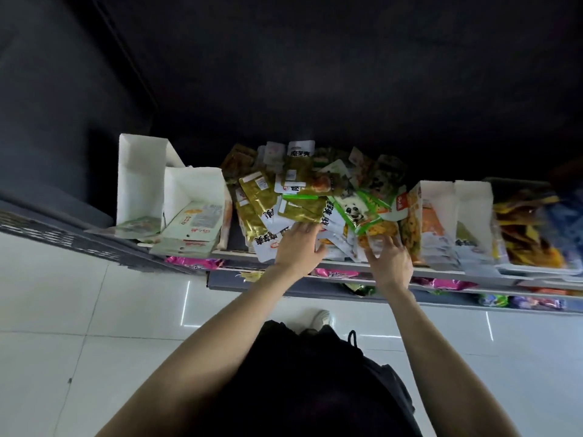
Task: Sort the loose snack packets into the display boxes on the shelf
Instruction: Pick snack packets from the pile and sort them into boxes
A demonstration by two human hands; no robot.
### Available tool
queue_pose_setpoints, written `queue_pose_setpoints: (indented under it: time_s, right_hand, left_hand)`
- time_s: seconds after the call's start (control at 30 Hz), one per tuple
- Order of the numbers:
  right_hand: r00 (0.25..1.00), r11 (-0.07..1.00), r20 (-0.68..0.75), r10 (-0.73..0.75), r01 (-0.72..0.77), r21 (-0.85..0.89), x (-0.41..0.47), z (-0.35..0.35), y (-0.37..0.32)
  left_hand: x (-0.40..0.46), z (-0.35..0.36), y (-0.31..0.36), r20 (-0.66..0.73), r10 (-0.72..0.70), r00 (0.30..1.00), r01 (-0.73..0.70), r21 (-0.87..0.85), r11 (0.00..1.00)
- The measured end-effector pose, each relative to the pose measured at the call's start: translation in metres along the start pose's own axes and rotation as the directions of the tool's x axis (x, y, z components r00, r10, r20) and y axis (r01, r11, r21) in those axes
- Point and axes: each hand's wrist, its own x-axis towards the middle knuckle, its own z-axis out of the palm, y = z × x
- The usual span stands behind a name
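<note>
Dim dark upper half, glare streaks on glossy floor [94, 310], wide-angle edge warp.

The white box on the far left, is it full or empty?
Nearly empty. The white box shows bare white walls inside, with only a pale packet lying at its bottom.

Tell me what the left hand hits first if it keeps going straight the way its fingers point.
The left hand points up-right into the loose pile; its fingertips already lie on a white packet with black lettering. Just beyond is the green panda packet. Depth is unclear.
</note>
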Motion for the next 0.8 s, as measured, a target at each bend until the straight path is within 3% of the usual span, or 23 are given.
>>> queue_pose_setpoints:
  time_s: [0.17, 0.27, 0.33, 0.4, 0.43, 0.47, 0.53, 0.57, 0.6, 0.67, 0.8]
  right_hand:
    - [0.990, 0.989, 0.143, -0.020, 0.040, -0.140, 0.016, -0.008, 0.010]
    - [0.983, 0.975, 0.058, -0.174, 0.180, -0.130, 0.019, -0.015, 0.013]
    - [0.938, 0.938, -0.072, -0.338, 0.330, -0.103, 0.014, -0.019, 0.012]
    - [0.883, 0.901, -0.177, -0.434, 0.424, -0.095, -0.001, -0.024, 0.007]
    - [0.862, 0.885, -0.201, -0.465, 0.459, -0.077, -0.010, -0.024, 0.005]
    - [0.839, 0.867, -0.228, -0.494, 0.494, -0.057, -0.020, -0.022, 0.004]
    - [0.825, 0.847, -0.219, -0.521, 0.531, -0.016, -0.036, -0.018, 0.003]
    - [0.820, 0.835, -0.195, -0.538, 0.550, 0.008, -0.041, -0.017, 0.002]
    - [0.813, 0.819, -0.167, -0.558, 0.572, 0.044, -0.045, -0.016, 0.003]
    - [0.828, 0.808, -0.128, -0.546, 0.560, 0.181, -0.044, -0.021, 0.006]
    - [0.971, 0.875, -0.053, -0.232, 0.232, 0.425, -0.029, -0.039, 0.016]
  left_hand:
    - [0.013, 0.024, 0.012, 0.062, 0.012, 0.998, -0.023, 0.189, 0.982]
    - [0.015, 0.030, 0.016, 0.057, -0.005, 0.998, -0.007, 0.204, 0.979]
    - [0.017, 0.029, 0.024, -0.051, -0.065, 0.997, 0.069, 0.078, 0.995]
    - [0.017, 0.024, 0.039, -0.048, -0.224, 0.973, 0.208, -0.232, 0.950]
    - [0.017, 0.022, 0.047, 0.073, -0.310, 0.948, 0.311, -0.416, 0.854]
    - [0.018, 0.021, 0.054, 0.244, -0.369, 0.897, 0.440, -0.578, 0.687]
    - [0.017, 0.024, 0.064, 0.528, -0.383, 0.758, 0.642, -0.705, 0.299]
    - [0.015, 0.028, 0.063, 0.572, -0.378, 0.728, 0.669, -0.712, 0.213]
    - [0.012, 0.030, 0.062, 0.571, -0.381, 0.727, 0.668, -0.715, 0.204]
    - [0.008, 0.030, 0.055, 0.545, -0.370, 0.752, 0.652, -0.700, 0.293]
    - [-0.014, -0.002, 0.034, 0.477, -0.262, 0.839, 0.513, -0.529, 0.676]
